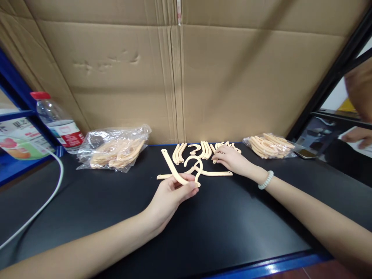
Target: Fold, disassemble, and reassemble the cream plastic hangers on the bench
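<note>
My left hand [171,193] pinches a cream hanger arm [171,164] together with a cream hanger hook [200,167]; their ends meet at the thumb and fingertips. Behind them a hanger [217,173] lies on the black table with its two arms spread, its middle partly covered by the held hook. My right hand [232,159] reaches to the row of parts at the back, its fingertips closed over the end of a cream hanger arm [214,161]. Beside those fingers lie several loose hanger arms [205,150]; a loose hook [195,148] and more arms [179,152] lie farther left.
Clear plastic bags of cream parts lie at left [117,153] and right [270,145]. A red-capped bottle [62,126] stands back left, near a white cable [59,182]. A phone [305,154] lies at right. Cardboard [116,77] walls the back. Another person's hand [359,135] shows beyond the frame.
</note>
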Demonstrator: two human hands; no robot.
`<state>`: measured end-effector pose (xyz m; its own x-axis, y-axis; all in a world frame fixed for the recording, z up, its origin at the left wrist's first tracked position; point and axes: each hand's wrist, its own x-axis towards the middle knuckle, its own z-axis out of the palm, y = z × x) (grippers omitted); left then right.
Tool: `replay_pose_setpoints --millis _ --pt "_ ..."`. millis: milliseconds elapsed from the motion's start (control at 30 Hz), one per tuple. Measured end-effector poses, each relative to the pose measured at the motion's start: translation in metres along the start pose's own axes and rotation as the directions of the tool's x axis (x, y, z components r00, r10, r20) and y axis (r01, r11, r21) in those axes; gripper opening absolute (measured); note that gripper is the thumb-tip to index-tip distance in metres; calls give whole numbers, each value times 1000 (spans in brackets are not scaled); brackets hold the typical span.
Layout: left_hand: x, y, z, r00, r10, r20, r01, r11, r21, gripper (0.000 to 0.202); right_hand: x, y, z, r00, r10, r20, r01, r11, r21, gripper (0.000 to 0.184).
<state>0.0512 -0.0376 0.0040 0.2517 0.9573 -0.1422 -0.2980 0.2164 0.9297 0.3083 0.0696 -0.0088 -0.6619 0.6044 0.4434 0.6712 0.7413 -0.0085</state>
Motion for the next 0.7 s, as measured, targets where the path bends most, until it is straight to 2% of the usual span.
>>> replay_pose_setpoints --millis 100,233,300,400,467,567,700 --pt "0 0 0 1000 -5 -4 5 1000 -19 24 0 0 0 999 13 -45 -12 1000 18 20" --pt "0 -1 -1 1000 -14 -1 13 999 -30 26 0 -3 -9 979 129 -157 -103 981 162 23" --pt "-1 0 -2 1000 -19 -5 19 999 -36 27 -3 -4 -15 983 139 -122 -114 974 194 24" --pt "-1 0 -1 1000 -23 -7 23 999 -45 28 -8 -2 -18 998 58 17 -59 988 145 26" --pt "-1 1 -1 1000 -22 -4 22 999 -43 28 -11 -1 -16 997 23 70 -31 991 126 24" --pt "-1 2 -1 1000 -21 -1 21 999 -29 28 -10 -2 -13 997 7 73 -16 993 121 17" --pt "1 3 -3 1000 -20 8 21 999 -25 26 -5 -7 -12 1000 16 15 -19 984 176 18"
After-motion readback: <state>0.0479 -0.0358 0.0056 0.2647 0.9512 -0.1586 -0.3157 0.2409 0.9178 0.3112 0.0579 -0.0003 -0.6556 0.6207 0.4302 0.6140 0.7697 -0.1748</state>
